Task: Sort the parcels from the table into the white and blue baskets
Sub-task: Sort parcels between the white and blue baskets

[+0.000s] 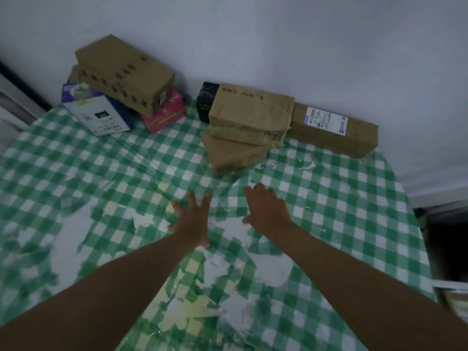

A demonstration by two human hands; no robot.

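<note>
Parcels lie along the far edge of a table with a green-and-white checked cloth (101,168). At the back left, a brown carton (124,72) is stacked over a white-and-blue box (97,110) and a pink box (164,114). Further right, a taped brown parcel (250,114) rests on a flat brown parcel (233,154), with a black box (207,100) behind and a long brown labelled parcel (334,129) beside it. My left hand (190,221) and right hand (267,207) stretch out over the cloth with fingers spread, holding nothing, just short of the flat parcel. No basket is in view.
A pale wall runs behind the parcels. The cloth is worn, with white torn patches in the middle and near side. The table's right edge drops to a dark gap (445,236). A dark frame (20,87) stands at the far left.
</note>
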